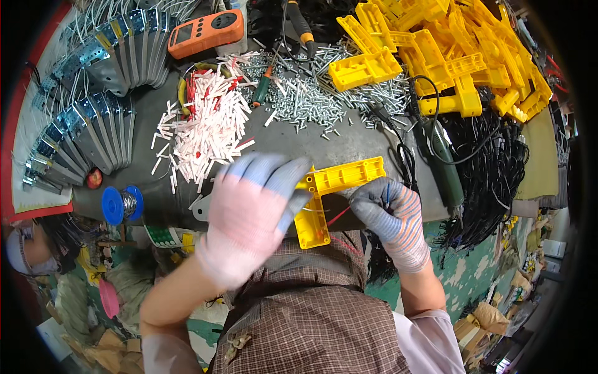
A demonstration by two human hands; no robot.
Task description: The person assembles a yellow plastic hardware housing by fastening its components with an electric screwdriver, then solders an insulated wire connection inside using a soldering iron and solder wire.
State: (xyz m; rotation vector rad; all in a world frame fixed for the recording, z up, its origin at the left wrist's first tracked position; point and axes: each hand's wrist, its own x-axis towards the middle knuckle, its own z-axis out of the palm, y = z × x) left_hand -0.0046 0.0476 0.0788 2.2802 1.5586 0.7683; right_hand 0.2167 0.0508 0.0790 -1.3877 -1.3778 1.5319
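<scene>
A yellow T-shaped plastic housing half (346, 175) lies at the table's front edge, its hollow, ribbed side up. Over its left end is my left hand (249, 202) in a white and blue-grey glove, blurred by motion, its fingers bent toward the housing; what they hold, if anything, is hidden. My right hand (393, 217), in a striped glove, is closed in a pinch beside the housing. A thin red wire (339, 215) runs from the housing to its fingertips. A grey metal plate with a hole (200, 210) shows partly from under my left hand.
White-and-red sleeves (212, 124), loose screws (305, 103) and yellow housings (448, 56) are heaped behind. Metal plates with wires (93, 134) stand left, near a blue solder spool (121, 204). A green power tool (443, 162) and black cables (492, 181) lie right. An orange meter (205, 34) stands at back.
</scene>
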